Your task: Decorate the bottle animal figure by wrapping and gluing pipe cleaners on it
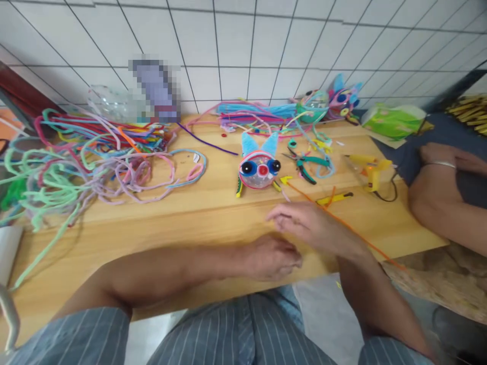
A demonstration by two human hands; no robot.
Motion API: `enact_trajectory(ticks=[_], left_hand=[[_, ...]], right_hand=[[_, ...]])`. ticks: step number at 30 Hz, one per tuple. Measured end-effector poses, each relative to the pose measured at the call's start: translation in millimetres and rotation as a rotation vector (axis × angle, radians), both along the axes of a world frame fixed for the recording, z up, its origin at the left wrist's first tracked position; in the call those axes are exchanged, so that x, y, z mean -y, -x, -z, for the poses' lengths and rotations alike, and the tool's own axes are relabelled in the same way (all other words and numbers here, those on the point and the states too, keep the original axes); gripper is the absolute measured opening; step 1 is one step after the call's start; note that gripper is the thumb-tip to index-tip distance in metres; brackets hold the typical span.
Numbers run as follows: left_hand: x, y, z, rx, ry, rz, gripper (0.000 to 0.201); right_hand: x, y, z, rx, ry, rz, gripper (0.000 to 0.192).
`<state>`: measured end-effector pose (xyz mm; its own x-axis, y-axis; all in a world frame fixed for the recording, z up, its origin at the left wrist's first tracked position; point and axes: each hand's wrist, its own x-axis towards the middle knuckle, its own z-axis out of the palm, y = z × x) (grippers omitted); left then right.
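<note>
— How's your grip?
— On my feed the right hand [300, 223] looks released, its fingers loosely bent. The left hand [272, 257] is curled; I can't tell whether it holds anything.
— Beyond them?
— I count one blue-eared figure [257, 175] on the table [213, 218], one pair of pliers [317, 160], one yellow cutter [333, 199], one glue gun [371, 175], two other ball crafts [340, 103] farther back.
— Surface, room?
— Pale wood, white tiled wall [232, 40], another person's arm [437, 197] at right.
</note>
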<state>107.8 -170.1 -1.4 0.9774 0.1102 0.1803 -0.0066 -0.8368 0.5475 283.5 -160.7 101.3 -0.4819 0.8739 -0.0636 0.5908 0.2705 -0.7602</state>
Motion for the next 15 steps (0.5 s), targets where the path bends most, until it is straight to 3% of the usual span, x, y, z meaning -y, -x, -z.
enact_trajectory(ticks=[4, 8, 12, 15], left_hand=[[-3, 3, 0.1, 0.083, -0.014, 0.006, 0.015], [-2, 3, -0.2, 0.084, 0.0, -0.002, 0.016], [-1, 3, -3.5, 0.054, 0.035, -0.029, 0.018], [-1, 2, -3.1, 0.04, 0.029, -0.036, 0.017]], right_hand=[[0, -46, -13.4, -0.113, -0.205, 0.431, 0.021], [-9, -86, -18.6, -0.363, -0.491, 0.862, 0.023], [-17, -101, -4.7, -0.375, -0.616, 1.011, 0.027], [-21, -97, 18.7, -0.246, -0.613, 1.009, 0.038]])
